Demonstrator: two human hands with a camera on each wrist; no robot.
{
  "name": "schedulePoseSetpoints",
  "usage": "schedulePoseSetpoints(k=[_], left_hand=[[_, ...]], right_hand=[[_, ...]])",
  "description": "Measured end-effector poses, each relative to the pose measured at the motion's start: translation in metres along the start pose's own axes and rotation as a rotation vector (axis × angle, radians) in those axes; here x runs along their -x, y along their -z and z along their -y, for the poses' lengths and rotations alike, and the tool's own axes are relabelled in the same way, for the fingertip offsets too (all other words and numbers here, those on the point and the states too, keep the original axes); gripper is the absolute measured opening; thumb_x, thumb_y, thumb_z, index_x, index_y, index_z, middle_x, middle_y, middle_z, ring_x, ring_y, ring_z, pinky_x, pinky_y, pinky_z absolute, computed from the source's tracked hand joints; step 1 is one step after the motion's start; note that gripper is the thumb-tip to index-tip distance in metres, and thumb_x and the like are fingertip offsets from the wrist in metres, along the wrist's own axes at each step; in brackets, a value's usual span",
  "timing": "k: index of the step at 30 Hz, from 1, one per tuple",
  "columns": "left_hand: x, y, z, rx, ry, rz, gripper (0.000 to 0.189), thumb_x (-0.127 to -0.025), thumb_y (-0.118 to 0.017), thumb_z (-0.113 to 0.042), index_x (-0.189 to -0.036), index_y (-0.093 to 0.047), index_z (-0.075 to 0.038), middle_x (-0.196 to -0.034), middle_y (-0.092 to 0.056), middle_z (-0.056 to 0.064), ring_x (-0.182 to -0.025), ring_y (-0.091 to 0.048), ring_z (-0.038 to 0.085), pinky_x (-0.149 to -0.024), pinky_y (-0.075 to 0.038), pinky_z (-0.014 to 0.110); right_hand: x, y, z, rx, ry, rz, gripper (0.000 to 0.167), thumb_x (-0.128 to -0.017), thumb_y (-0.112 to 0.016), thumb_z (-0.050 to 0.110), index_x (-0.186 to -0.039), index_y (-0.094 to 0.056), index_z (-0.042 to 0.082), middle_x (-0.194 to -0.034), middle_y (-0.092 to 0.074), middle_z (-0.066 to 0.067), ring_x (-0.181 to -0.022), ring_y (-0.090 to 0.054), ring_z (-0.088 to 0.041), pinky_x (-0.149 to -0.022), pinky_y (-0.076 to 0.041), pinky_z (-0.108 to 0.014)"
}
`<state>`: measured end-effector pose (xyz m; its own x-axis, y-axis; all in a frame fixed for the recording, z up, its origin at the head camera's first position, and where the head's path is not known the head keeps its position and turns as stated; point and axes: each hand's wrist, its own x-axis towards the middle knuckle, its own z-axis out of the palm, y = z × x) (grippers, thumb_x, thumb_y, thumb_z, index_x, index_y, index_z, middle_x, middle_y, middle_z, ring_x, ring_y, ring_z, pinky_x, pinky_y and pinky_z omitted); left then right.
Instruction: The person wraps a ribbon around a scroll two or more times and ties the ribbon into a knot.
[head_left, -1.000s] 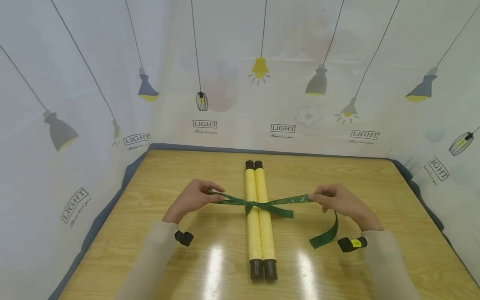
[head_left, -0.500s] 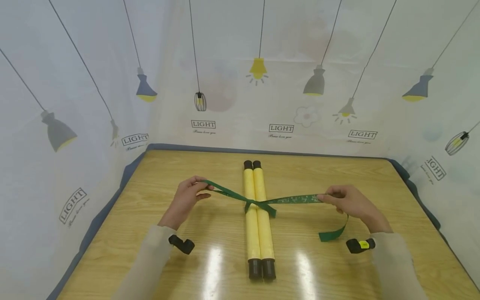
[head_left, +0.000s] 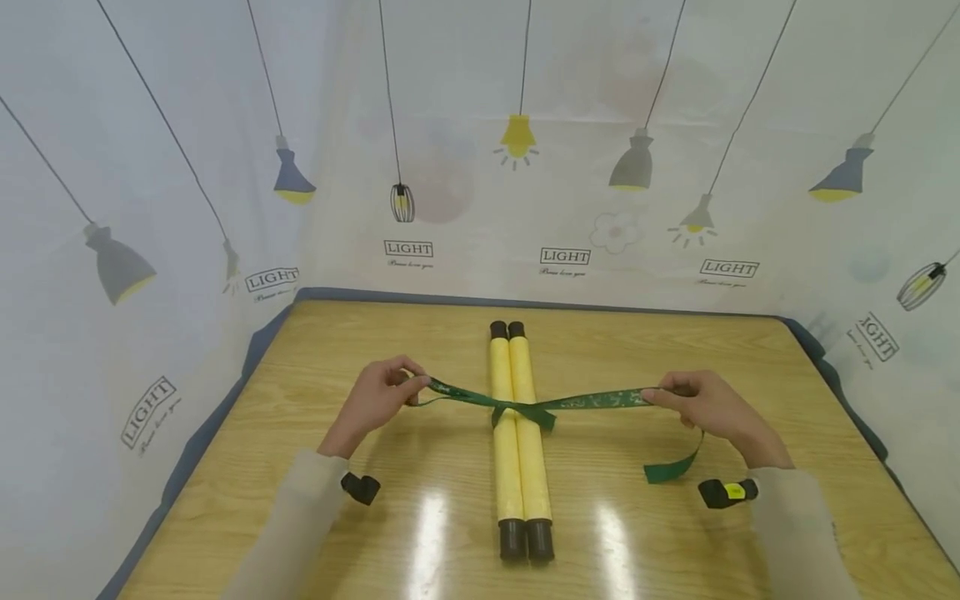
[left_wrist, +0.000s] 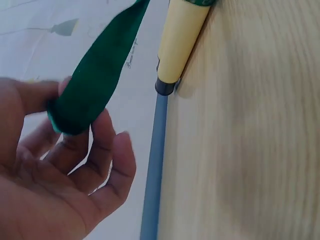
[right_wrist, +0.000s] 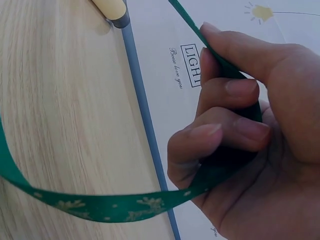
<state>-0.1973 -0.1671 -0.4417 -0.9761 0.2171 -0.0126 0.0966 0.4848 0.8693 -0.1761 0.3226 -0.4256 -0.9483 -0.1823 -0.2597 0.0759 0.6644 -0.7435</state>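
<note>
2 yellow rods (head_left: 532, 467), blk caps (head_left: 513, 540), lie side by side here; grn printed ribbon (head_left: 536, 412) crosses their mid, stretched both sides.

Green ribbon (right_wrist: 112, 207) in right grip (right_wrist: 252, 130)

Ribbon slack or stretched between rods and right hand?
Stretched: in the head view, the green ribbon runs nearly straight from the yellow rods to the right hand; its tail below hangs curved.

Lamp-printed walls (head_left: 585, 50) around wooden table (head_left: 637, 350)
</note>
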Motion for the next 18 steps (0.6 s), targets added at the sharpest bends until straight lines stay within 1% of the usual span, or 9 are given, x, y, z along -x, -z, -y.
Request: schedulePoseSetpoints(k=[2,4,5,8,10,13,16,18], left_hand=[[0.0,-0.002,0.004,0.091,0.025,-0.043,0.017,-0.104,-0.063,-0.028,-0.11,-0.07,-0.014,-0.09,-0.074,0.012,-0.083,-0.069,0.026,-0.076,-0.056,0.043],[0.001,-0.002,0.007,0.192,0.051,-0.076,0.02,-0.105,-0.062,-0.028,-0.113,-0.067,-0.011,-0.097,-0.075,0.011,-0.094,-0.071,0.025,-0.087,-0.058,0.048],[0.001,-0.002,0.009,0.25,0.066,-0.088,0.021,-0.105,-0.061,-0.028,-0.115,-0.065,-0.01,-0.1,-0.075,0.009,-0.099,-0.071,0.028,-0.091,-0.058,0.05],[0.004,-0.001,0.013,0.407,0.093,-0.116,0.023,-0.106,-0.059,-0.028,-0.118,-0.06,-0.008,-0.103,-0.073,0.004,-0.111,-0.067,0.035,-0.096,-0.056,0.051],[0.006,-0.001,0.015,0.496,0.104,-0.132,0.023,-0.107,-0.057,-0.028,-0.118,-0.057,-0.007,-0.104,-0.072,0.001,-0.115,-0.066,0.036,-0.1,-0.055,0.051],[0.008,0.0,0.015,0.623,0.124,-0.165,0.018,-0.107,-0.056,-0.027,-0.113,-0.057,-0.01,-0.103,-0.071,-0.002,-0.113,-0.067,0.029,-0.102,-0.054,0.048],[0.009,0.0,0.015,0.772,0.13,-0.187,0.012,-0.108,-0.055,-0.024,-0.103,-0.058,-0.013,-0.101,-0.07,-0.003,-0.104,-0.068,0.017,-0.1,-0.055,0.041],[0.008,0.0,0.016,0.87,0.122,-0.191,0.016,-0.108,-0.054,-0.02,-0.094,-0.057,-0.013,-0.097,-0.07,-0.003,-0.097,-0.068,0.013,-0.096,-0.056,0.038]], right_hand=[[0.0,0.0,-0.002,-0.007,0.001,0.001,0.055,-0.096,-0.066,0.056,-0.106,-0.064,0.002,-0.072,-0.044,0.003,-0.059,-0.043,-0.014,-0.053,-0.038,-0.032],[0.0,0.0,-0.004,-0.011,-0.003,0.002,0.055,-0.096,-0.066,0.056,-0.107,-0.064,0.002,-0.071,-0.043,0.003,-0.059,-0.041,-0.014,-0.052,-0.038,-0.032],[0.0,0.001,-0.005,-0.012,-0.004,0.002,0.055,-0.096,-0.066,0.056,-0.107,-0.065,0.002,-0.07,-0.042,0.003,-0.058,-0.04,-0.013,-0.052,-0.038,-0.032],[0.0,0.001,-0.008,-0.014,-0.015,0.002,0.057,-0.096,-0.066,0.057,-0.107,-0.065,0.002,-0.069,-0.04,0.004,-0.057,-0.038,-0.013,-0.051,-0.037,-0.032],[0.0,0.001,-0.01,-0.014,-0.022,0.006,0.057,-0.095,-0.066,0.058,-0.108,-0.064,0.002,-0.068,-0.039,0.004,-0.057,-0.038,-0.013,-0.051,-0.037,-0.032],[0.0,0.002,-0.013,-0.009,-0.027,0.008,0.058,-0.096,-0.065,0.058,-0.108,-0.064,0.001,-0.068,-0.039,0.004,-0.058,-0.038,-0.013,-0.052,-0.038,-0.032],[0.0,0.002,-0.014,-0.003,-0.028,0.008,0.057,-0.096,-0.065,0.057,-0.107,-0.064,0.001,-0.068,-0.039,0.004,-0.059,-0.038,-0.013,-0.054,-0.038,-0.032],[0.001,0.003,-0.014,-0.001,-0.028,0.008,0.056,-0.097,-0.064,0.057,-0.107,-0.064,0.002,-0.068,-0.038,0.005,-0.059,-0.037,-0.013,-0.054,-0.038,-0.032]])
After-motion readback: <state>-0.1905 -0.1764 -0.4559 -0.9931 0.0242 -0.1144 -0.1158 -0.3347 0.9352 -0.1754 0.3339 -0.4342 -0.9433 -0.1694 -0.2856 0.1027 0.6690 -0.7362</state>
